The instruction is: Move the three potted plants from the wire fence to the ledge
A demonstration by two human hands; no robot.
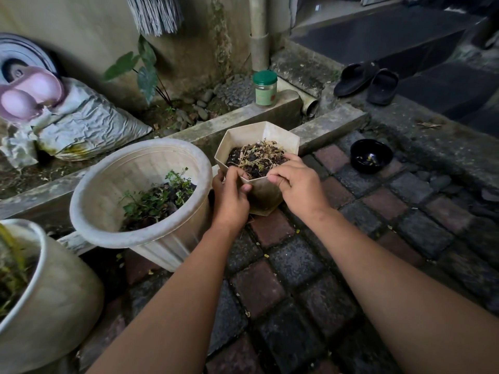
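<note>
The hexagonal pot is cream, stained, holding dark soil and dry tan stems. The paving chequers dull red and dark grey bricks. The jar has a green lid; the far-right sandals and bowl are black.

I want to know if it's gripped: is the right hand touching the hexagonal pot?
Touching. The head view shows the right hand pinching the hexagonal pot's near rim.

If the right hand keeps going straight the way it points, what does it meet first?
The right hand already grips the hexagonal pot; pushing on up-left, its fingers would probably dig into the soil and dry plant. Depth is uncertain.
</note>
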